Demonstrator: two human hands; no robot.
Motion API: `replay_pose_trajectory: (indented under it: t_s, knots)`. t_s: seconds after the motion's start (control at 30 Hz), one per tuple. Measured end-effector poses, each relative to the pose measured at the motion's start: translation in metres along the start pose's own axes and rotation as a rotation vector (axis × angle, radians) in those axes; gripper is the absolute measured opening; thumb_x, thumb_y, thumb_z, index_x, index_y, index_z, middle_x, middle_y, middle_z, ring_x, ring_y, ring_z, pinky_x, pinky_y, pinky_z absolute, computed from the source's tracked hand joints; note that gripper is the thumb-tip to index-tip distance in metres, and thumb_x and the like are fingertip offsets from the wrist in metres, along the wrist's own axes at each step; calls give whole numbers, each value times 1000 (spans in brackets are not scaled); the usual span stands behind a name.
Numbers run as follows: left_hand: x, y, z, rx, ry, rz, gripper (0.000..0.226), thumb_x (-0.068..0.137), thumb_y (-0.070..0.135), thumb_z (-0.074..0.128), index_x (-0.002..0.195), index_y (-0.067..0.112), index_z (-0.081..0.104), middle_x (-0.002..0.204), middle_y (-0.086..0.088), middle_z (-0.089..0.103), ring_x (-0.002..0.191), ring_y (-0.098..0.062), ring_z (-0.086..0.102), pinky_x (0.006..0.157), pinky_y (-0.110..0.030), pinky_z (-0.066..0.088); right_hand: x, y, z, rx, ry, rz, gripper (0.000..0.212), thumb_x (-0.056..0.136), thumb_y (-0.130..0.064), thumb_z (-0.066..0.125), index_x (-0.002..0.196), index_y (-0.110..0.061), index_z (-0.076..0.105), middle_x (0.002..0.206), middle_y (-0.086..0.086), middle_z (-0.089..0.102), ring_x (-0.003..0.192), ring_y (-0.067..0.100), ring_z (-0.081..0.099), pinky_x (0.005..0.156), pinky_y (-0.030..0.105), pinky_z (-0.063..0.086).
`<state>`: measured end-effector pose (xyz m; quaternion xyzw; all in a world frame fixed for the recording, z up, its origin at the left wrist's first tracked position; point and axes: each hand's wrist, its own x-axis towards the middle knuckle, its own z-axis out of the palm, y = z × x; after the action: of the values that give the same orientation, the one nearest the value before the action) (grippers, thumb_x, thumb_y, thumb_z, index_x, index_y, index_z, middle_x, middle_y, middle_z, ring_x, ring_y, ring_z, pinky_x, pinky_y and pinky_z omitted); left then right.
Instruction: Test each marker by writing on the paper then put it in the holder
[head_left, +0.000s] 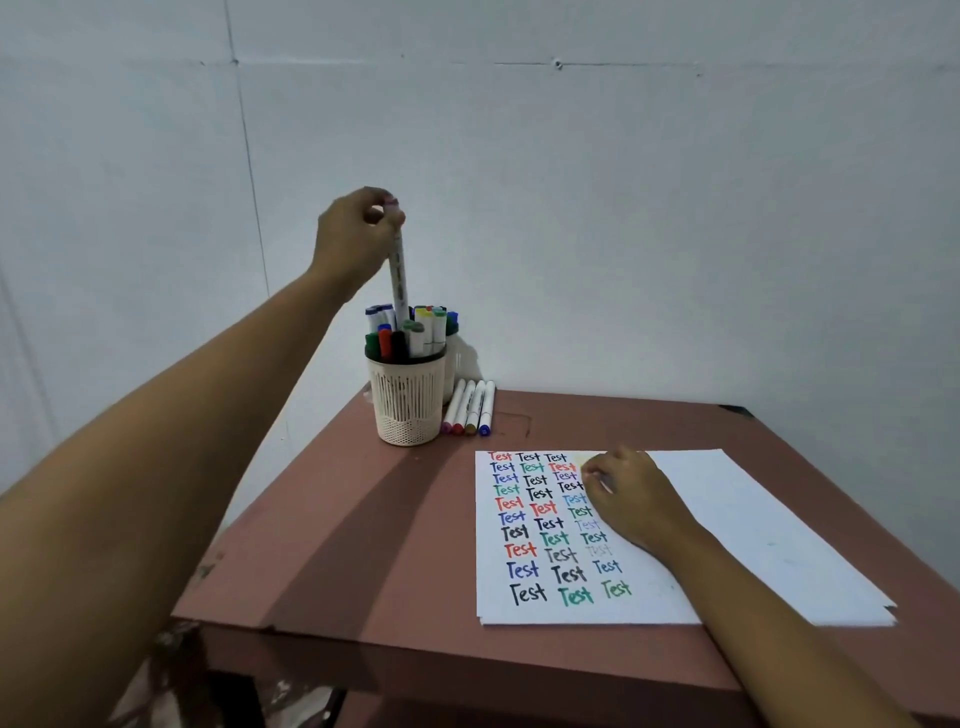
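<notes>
White marker (398, 270) pinched at top in left grip (353, 239), lower end inside cream holder (408, 410) at desk's (337, 545) ten o'clock. Placing step, seemingly; next, release, fetch loose marker (472, 405) beside. Right grip (628, 499) curled on paper (753, 530), contents unclear.

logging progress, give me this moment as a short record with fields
left hand: pinches a white marker by its top end, upright, lower end among the markers in the holder
right hand: rests on the paper, fingers curled; contents unclear
holder: cream slatted cup, crowded with markers
loose markers: four, lying on the table beside the holder
paper: three columns of "Test" in several colours
</notes>
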<state>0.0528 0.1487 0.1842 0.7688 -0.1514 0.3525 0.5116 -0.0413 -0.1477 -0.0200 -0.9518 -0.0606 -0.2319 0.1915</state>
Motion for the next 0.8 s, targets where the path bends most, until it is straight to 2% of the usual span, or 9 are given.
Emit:
replay_pose_trajectory:
  t_s: [0.17,0.27,0.33,0.4,0.57,0.67,0.73,0.8]
  knots:
    - [-22,-27,11,120,-64,-27,25,93,20,54,114,8,59,100,-6,59,96,-26,60,88,-45,52,0,0,0,4,12,-4,24,94,-21,52,106,-13,71,104,7,64,100,23,55,82,30,45]
    - [-33,-40,15,169,-41,-65,27,95,20,50,120,11,47,100,-8,60,84,-24,59,73,-36,54,-1,-1,0,0,13,-1,23,94,-21,52,105,-13,70,104,6,63,100,23,54,82,30,43]
    - [-36,-44,15,208,-33,-47,20,95,19,48,114,12,46,94,-8,62,74,-24,57,61,-31,50,0,-1,1,-2,14,2,22,93,-21,53,105,-14,70,105,6,63,101,23,53,82,30,43]
    - [-35,-45,12,263,-55,-2,14,94,19,48,106,12,50,93,-9,66,70,-24,57,59,-31,48,0,-1,1,-1,16,3,22,93,-22,53,105,-14,70,105,6,63,101,22,53,82,30,43]
    - [-28,-42,5,373,-117,48,16,95,19,48,106,9,55,102,-10,68,74,-25,59,54,-25,44,-1,-1,1,-6,14,3,23,94,-22,53,107,-14,69,107,6,63,102,22,53,82,28,42]
    - [-28,-35,2,372,-192,78,15,94,15,50,105,6,54,103,-8,68,81,-22,59,64,-27,48,-1,-2,0,-3,22,3,22,93,-21,54,106,-14,70,106,7,63,102,23,53,83,30,43]
    - [-29,-33,2,366,-230,91,13,93,12,51,104,6,54,104,-9,68,87,-25,62,74,-33,51,-1,-2,0,-2,22,1,22,93,-21,54,106,-13,70,105,7,63,102,24,54,83,31,44]
    - [-31,-33,2,358,-237,96,12,92,11,51,103,6,54,104,-10,68,90,-28,63,76,-35,52,-1,-2,0,-2,17,5,22,93,-21,54,106,-13,70,106,7,63,102,24,54,83,31,45]
